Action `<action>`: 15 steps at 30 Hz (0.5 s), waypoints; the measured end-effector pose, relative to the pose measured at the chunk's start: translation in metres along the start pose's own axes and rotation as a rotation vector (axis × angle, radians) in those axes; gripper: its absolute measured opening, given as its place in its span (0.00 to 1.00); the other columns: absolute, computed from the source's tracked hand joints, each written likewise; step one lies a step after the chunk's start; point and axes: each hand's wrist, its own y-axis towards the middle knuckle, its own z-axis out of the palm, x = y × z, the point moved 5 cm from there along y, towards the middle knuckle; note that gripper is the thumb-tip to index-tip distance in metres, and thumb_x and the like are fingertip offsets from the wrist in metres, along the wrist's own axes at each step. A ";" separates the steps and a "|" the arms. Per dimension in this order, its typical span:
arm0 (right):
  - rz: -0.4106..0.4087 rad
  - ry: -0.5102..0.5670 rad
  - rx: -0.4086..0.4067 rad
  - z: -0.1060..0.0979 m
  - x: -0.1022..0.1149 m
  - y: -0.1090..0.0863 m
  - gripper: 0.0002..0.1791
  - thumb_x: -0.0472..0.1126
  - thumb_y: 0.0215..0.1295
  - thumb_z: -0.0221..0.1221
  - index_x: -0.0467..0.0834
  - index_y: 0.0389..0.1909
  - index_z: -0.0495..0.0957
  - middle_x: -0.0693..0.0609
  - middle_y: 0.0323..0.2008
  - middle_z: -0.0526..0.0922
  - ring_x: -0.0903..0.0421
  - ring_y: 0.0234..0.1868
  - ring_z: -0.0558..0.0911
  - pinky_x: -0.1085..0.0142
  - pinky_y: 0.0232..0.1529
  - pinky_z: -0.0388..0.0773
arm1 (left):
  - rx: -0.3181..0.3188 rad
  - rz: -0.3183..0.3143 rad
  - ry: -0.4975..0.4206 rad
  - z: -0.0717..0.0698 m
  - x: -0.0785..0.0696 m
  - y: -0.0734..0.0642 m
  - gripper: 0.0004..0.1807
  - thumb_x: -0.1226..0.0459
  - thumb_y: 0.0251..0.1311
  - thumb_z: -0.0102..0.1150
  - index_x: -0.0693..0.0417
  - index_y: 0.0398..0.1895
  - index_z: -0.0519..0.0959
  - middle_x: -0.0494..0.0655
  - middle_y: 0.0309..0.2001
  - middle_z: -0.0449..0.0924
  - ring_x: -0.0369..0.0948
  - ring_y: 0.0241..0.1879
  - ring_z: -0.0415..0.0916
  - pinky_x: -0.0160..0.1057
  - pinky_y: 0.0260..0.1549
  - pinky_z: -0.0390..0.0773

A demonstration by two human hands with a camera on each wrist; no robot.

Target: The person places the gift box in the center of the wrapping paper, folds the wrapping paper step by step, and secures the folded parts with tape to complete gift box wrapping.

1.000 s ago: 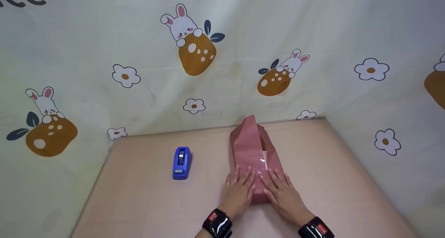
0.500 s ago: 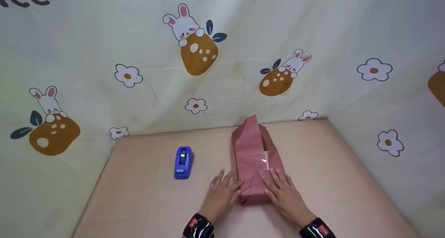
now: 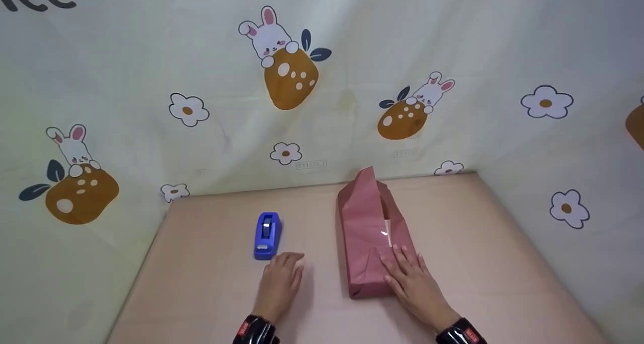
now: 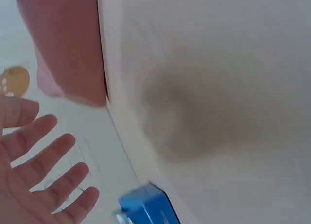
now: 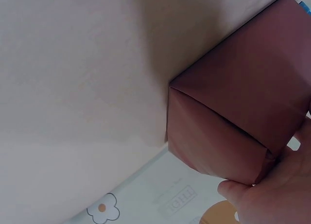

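A parcel in dusky red wrapping paper (image 3: 359, 233) lies on the table, its far end of paper unfolded and sticking up. A strip of clear tape (image 3: 387, 233) runs along the seam on top. My right hand (image 3: 415, 289) rests with extended fingers on the parcel's near right part; in the right wrist view the thumb lies at the folded end. To the left, my left hand (image 3: 278, 286) is over the table with nothing in it, fingertips close to the near end of a blue tape dispenser (image 3: 267, 236). The left wrist view shows its fingers (image 4: 53, 156) loosely spread.
A pale pink cover (image 3: 201, 283) lies over the tabletop. Behind and at both sides hangs a white curtain (image 3: 342, 57) printed with rabbits and flowers, meeting the table's back edge just past the parcel. Black bands (image 3: 255, 330) circle both wrists.
My left hand has come off the parcel and moved left, to beside the tape dispenser. The right hand stays on the parcel, and the parcel and dispenser keep their places.
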 end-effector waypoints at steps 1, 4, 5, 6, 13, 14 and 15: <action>0.000 0.000 0.001 0.000 0.000 0.000 0.24 0.50 0.66 0.50 0.49 0.62 0.70 0.40 0.64 0.67 0.40 0.65 0.65 0.43 0.63 0.58 | -0.027 -0.034 -0.005 -0.003 0.007 0.001 0.13 0.63 0.58 0.58 0.52 0.46 0.78 0.49 0.45 0.79 0.48 0.47 0.74 0.49 0.45 0.73; -0.004 -0.003 -0.001 0.001 0.000 -0.001 0.24 0.50 0.67 0.50 0.49 0.62 0.70 0.40 0.64 0.67 0.40 0.65 0.65 0.42 0.63 0.58 | -0.095 -0.140 -0.014 -0.010 0.027 0.002 0.14 0.64 0.56 0.60 0.54 0.46 0.78 0.51 0.43 0.78 0.48 0.43 0.75 0.49 0.42 0.74; -0.006 -0.006 -0.004 0.001 0.000 -0.001 0.24 0.50 0.67 0.50 0.49 0.62 0.70 0.40 0.64 0.67 0.40 0.65 0.65 0.42 0.63 0.58 | -0.109 -0.178 -0.020 -0.012 0.034 0.003 0.14 0.64 0.56 0.60 0.54 0.46 0.78 0.52 0.44 0.77 0.49 0.43 0.74 0.49 0.42 0.74; -0.006 -0.006 -0.007 0.000 0.000 -0.001 0.24 0.50 0.66 0.50 0.49 0.62 0.70 0.40 0.64 0.67 0.40 0.65 0.65 0.42 0.63 0.58 | -0.122 -0.213 -0.028 -0.014 0.040 0.003 0.15 0.64 0.55 0.61 0.55 0.47 0.77 0.53 0.44 0.76 0.50 0.44 0.74 0.50 0.42 0.74; 0.010 0.004 0.008 0.002 -0.001 -0.001 0.25 0.51 0.67 0.49 0.50 0.63 0.68 0.40 0.65 0.66 0.40 0.66 0.64 0.42 0.64 0.57 | -0.110 -0.425 -0.123 -0.017 0.080 0.010 0.23 0.62 0.58 0.59 0.62 0.55 0.71 0.59 0.51 0.70 0.54 0.50 0.68 0.52 0.47 0.70; 0.013 0.006 0.012 0.002 -0.001 -0.001 0.25 0.51 0.67 0.49 0.50 0.64 0.68 0.40 0.65 0.66 0.40 0.66 0.63 0.42 0.64 0.57 | -0.096 -0.450 -0.146 -0.016 0.084 0.012 0.23 0.61 0.58 0.58 0.64 0.55 0.70 0.61 0.51 0.69 0.55 0.50 0.68 0.52 0.48 0.69; 0.015 0.008 0.014 0.002 -0.001 0.000 0.25 0.51 0.67 0.49 0.50 0.64 0.67 0.40 0.65 0.66 0.40 0.67 0.63 0.42 0.64 0.57 | -0.080 -0.475 -0.171 -0.014 0.088 0.014 0.23 0.61 0.59 0.57 0.65 0.55 0.70 0.62 0.52 0.68 0.56 0.50 0.67 0.53 0.49 0.69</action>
